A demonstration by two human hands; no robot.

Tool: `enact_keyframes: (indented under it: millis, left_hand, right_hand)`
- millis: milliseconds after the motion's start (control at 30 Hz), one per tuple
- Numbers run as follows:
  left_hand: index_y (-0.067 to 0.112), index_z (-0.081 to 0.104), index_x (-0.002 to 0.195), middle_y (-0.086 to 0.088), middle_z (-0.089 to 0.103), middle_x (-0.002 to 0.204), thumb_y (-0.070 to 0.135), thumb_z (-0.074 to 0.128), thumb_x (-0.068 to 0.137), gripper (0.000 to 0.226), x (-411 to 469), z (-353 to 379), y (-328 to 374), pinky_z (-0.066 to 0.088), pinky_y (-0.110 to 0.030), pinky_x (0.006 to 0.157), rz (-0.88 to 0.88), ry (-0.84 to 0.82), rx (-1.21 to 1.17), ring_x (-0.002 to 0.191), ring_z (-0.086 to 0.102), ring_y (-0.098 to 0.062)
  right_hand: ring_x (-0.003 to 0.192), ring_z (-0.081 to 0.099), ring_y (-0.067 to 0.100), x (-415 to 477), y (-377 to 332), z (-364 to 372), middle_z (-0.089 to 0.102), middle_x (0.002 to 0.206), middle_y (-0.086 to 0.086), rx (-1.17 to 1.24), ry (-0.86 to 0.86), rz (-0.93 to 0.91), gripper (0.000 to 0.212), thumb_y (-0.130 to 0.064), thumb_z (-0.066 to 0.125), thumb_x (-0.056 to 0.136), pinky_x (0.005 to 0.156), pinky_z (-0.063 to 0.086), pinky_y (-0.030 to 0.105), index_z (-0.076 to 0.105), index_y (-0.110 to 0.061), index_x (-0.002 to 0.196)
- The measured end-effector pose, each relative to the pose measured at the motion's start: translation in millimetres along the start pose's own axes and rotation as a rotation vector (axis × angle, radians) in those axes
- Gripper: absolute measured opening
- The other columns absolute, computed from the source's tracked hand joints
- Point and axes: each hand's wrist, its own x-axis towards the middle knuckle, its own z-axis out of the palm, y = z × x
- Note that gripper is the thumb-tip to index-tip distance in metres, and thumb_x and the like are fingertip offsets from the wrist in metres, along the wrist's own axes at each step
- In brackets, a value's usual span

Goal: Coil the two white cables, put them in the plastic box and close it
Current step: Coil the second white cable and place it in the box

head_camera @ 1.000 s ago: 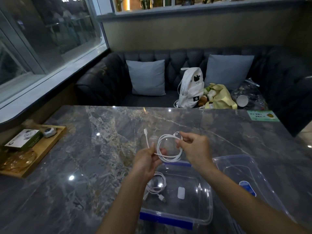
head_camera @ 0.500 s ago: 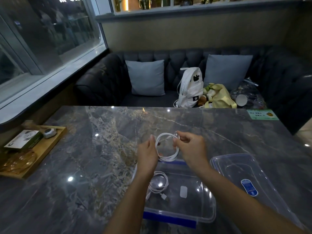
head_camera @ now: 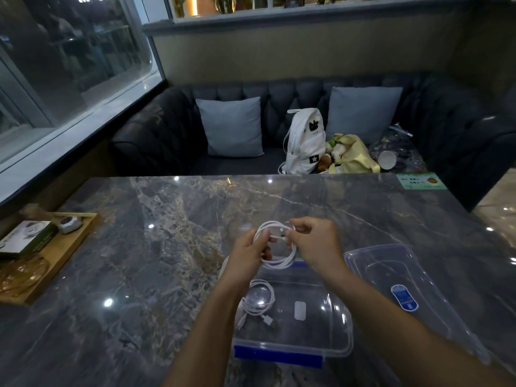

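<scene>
Two white cables, both coiled. Cable no. 1 (head_camera: 279, 264) is a loop held up between both hands, over the far (12 o'clock) edge of the plastic box (head_camera: 329, 325). The left hand (head_camera: 248, 256) has its fingers curled round the loop at its 9 o'clock side. The right hand (head_camera: 315, 244) pinches it w/ thumb + forefinger at approx. 2 o'clock, right by a plug end. Cable no. 2 (head_camera: 255, 310) lies in the box, left half, plugs pointing to 6 o'clock.

One box, clear, open, w/ a blue clip on its near edge and a small white sticker on the bottom, no text legible. One lid (head_camera: 377, 263), at 3 o'clock of the box, flat on the table (head_camera: 167, 247); its blue label (head_camera: 404, 297) has print too small to read.

At 9 o'clock a wooden tray (head_camera: 69, 247) holds a small carton and a few other bits. At the table's 1 o'clock corner is a green sticker (head_camera: 421, 181), text illegible. Beyond, at 12 o'clock, is a dark sofa w/ two grey cushions (head_camera: 231, 127) and one white backpack (head_camera: 304, 141) bearing a black logo + star patch.
</scene>
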Motion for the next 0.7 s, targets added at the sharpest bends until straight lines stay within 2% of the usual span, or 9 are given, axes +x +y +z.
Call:
enact_keyframes:
  millis: [67, 133, 200, 300, 367, 467, 533, 600, 700]
  left_hand:
    - [0.003, 0.063, 0.092, -0.005, 0.052, 0.064, 0.02, 0.044, 0.096, 0.025, -1, -2, -5, 0.043, -0.026, 0.061, -0.047, -0.039, -0.06, 0.058, 0.05, -0.011]
    - [0.002, 0.062, 0.098, -0.003, 0.053, 0.062, 0.02, 0.043, 0.096, 0.026, -2, -4, -8, 0.042, -0.028, 0.062, -0.082, -0.083, -0.154, 0.058, 0.049, -0.012]
    - [0.006, 0.063, 0.092, 0.001, 0.053, 0.057, 0.02, 0.041, 0.096, 0.026, -3, -5, -9, 0.041, -0.027, 0.061, -0.108, -0.144, -0.298, 0.054, 0.049, -0.008]
    - [0.018, 0.069, 0.069, 0.006, 0.054, 0.054, 0.025, 0.04, 0.093, 0.038, -7, -5, -10, 0.047, -0.021, 0.054, -0.142, -0.214, -0.511, 0.051, 0.051, -0.005]
    - [0.016, 0.067, 0.065, 0.004, 0.054, 0.055, 0.027, 0.041, 0.09, 0.038, -9, -5, -12, 0.051, -0.023, 0.052, -0.194, -0.218, -0.681, 0.051, 0.053, -0.006]
    - [0.014, 0.061, 0.064, 0.004, 0.05, 0.054, 0.03, 0.05, 0.084, 0.028, -12, 0, -12, 0.052, -0.024, 0.055, -0.248, -0.209, -0.877, 0.05, 0.052, -0.007]
    - [0.014, 0.058, 0.064, 0.005, 0.048, 0.053, 0.033, 0.059, 0.079, 0.024, -14, 3, -11, 0.052, -0.025, 0.057, -0.296, -0.239, -0.989, 0.049, 0.051, -0.007]
    - [0.01, 0.057, 0.07, 0.003, 0.049, 0.053, 0.03, 0.063, 0.074, 0.021, -17, 2, -8, 0.054, -0.026, 0.059, -0.286, -0.305, -0.987, 0.05, 0.052, -0.008]
    - [-0.005, 0.057, 0.094, 0.002, 0.055, 0.053, 0.02, 0.063, 0.078, 0.03, -17, 3, -5, 0.053, -0.027, 0.056, -0.19, -0.253, -0.609, 0.05, 0.055, -0.009]
  right_hand:
    - [0.071, 0.067, 0.02, 1, 0, -2, 0.071, 0.079, 0.01, 0.024, -0.03, 0.058, 0.028, -0.001, 0.072, 0.073, 0.071, 0.057, 0.034, 0.067, 0.0, 0.1]
    - [0.067, 0.065, 0.024, 2, 0, -4, 0.068, 0.073, 0.008, 0.059, -0.052, 0.104, 0.026, 0.002, 0.073, 0.071, 0.074, 0.057, 0.041, 0.067, 0.002, 0.097]
    - [0.063, 0.063, 0.023, 1, -2, -5, 0.066, 0.07, 0.009, 0.1, -0.067, 0.141, 0.023, 0.007, 0.071, 0.07, 0.072, 0.056, 0.044, 0.067, 0.003, 0.093]
    - [0.049, 0.062, 0.013, -1, -6, -7, 0.064, 0.068, 0.013, 0.158, -0.121, 0.181, 0.023, 0.011, 0.07, 0.07, 0.055, 0.057, 0.031, 0.065, 0.008, 0.093]
    - [0.04, 0.059, 0.006, -4, -9, -9, 0.063, 0.065, 0.011, 0.197, -0.171, 0.189, 0.023, 0.012, 0.068, 0.071, 0.043, 0.053, 0.021, 0.064, 0.01, 0.093]
    - [0.04, 0.059, 0.004, -6, -12, -11, 0.062, 0.064, 0.011, 0.218, -0.212, 0.187, 0.021, 0.012, 0.068, 0.071, 0.042, 0.052, 0.018, 0.064, 0.007, 0.091]
    - [0.042, 0.061, 0.01, -7, -10, -13, 0.062, 0.064, 0.012, 0.233, -0.221, 0.215, 0.018, 0.013, 0.067, 0.072, 0.044, 0.054, 0.021, 0.064, 0.007, 0.089]
    - [0.047, 0.062, 0.017, -7, -9, -14, 0.062, 0.065, 0.016, 0.224, -0.236, 0.243, 0.019, 0.014, 0.065, 0.073, 0.048, 0.056, 0.027, 0.063, 0.012, 0.092]
    - [0.045, 0.061, 0.012, -8, -8, -16, 0.062, 0.064, 0.016, 0.165, -0.266, 0.241, 0.018, 0.015, 0.063, 0.075, 0.045, 0.054, 0.021, 0.063, 0.013, 0.092]
